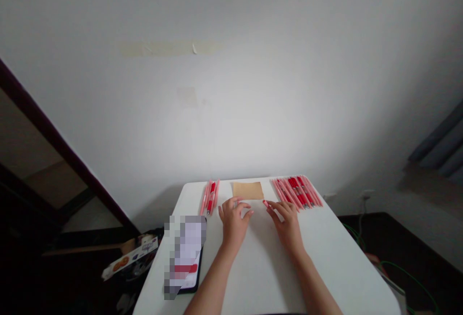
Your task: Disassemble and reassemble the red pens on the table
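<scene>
Head: red-tipped item [266, 204] (partly hidden)

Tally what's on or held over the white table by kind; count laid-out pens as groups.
Flat tan rectangular sheet: 1
Groups of slim pink and red pens, either side of the sheet: 2
Dark-edged rectangular phone: 1
Red-tipped pink stick in the right hand: 1
Total: 5

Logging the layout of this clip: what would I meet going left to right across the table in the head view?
Phone, smaller group of pens, tan sheet, red-ended item in the right hand, larger group of pens.
</scene>
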A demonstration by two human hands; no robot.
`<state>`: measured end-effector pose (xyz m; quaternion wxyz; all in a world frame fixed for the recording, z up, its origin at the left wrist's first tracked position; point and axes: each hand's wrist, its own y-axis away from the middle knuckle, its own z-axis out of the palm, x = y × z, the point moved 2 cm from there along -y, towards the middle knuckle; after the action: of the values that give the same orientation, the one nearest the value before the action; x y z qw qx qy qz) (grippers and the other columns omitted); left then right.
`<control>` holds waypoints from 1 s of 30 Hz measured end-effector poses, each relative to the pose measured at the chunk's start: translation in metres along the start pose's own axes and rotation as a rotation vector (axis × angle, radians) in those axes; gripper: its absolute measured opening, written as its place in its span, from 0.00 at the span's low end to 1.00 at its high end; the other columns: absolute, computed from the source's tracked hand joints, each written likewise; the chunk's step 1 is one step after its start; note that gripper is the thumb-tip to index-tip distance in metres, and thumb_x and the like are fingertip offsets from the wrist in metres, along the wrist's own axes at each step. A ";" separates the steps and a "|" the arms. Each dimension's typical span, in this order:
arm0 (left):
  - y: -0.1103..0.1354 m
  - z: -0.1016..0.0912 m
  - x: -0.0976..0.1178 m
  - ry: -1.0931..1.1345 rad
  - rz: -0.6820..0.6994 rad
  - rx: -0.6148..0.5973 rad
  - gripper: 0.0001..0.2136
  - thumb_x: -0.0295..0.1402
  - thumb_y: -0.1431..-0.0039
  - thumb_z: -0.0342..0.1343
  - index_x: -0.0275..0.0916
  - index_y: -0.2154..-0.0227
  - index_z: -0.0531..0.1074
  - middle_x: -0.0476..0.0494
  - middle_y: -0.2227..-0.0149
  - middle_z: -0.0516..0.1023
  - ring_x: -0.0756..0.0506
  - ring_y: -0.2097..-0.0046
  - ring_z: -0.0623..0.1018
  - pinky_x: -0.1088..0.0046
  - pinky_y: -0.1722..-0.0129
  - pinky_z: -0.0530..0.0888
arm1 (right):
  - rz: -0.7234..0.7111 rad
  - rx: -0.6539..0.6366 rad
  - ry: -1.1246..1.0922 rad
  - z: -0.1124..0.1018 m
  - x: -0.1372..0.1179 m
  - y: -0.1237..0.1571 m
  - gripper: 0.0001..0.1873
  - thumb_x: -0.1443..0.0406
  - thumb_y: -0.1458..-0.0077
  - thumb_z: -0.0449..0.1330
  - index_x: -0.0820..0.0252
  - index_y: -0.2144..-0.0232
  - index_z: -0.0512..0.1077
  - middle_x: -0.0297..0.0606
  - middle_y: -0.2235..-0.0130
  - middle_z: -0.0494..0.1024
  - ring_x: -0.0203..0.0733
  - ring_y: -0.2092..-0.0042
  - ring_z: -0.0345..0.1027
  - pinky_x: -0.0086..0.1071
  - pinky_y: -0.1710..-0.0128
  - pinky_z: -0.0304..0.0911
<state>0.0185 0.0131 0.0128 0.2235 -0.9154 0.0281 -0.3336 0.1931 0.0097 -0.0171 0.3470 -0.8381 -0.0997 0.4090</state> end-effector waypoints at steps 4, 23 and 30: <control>0.000 -0.002 0.001 -0.035 -0.032 -0.023 0.06 0.31 0.51 0.64 0.46 0.69 0.77 0.46 0.53 0.73 0.41 0.46 0.67 0.47 0.41 0.56 | 0.031 0.034 -0.047 0.000 0.002 0.000 0.15 0.55 0.41 0.56 0.54 0.58 0.76 0.41 0.64 0.77 0.46 0.57 0.63 0.41 0.55 0.60; 0.002 0.002 -0.003 -0.074 -0.064 -0.030 0.08 0.31 0.52 0.64 0.46 0.67 0.76 0.45 0.52 0.73 0.39 0.46 0.67 0.42 0.41 0.53 | 0.072 0.128 -0.108 0.002 0.006 0.002 0.16 0.53 0.42 0.56 0.55 0.60 0.75 0.44 0.62 0.77 0.47 0.56 0.66 0.44 0.55 0.63; 0.001 0.001 -0.002 -0.080 -0.064 -0.028 0.08 0.31 0.53 0.64 0.46 0.67 0.76 0.45 0.52 0.73 0.39 0.46 0.68 0.42 0.41 0.54 | 0.064 0.098 -0.092 0.002 0.006 0.001 0.16 0.54 0.42 0.56 0.56 0.59 0.75 0.44 0.62 0.77 0.47 0.57 0.65 0.43 0.55 0.62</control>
<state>0.0182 0.0130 0.0106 0.2009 -0.9314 -0.0055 -0.3035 0.1956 0.0124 -0.0226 0.3692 -0.8032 -0.0685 0.4625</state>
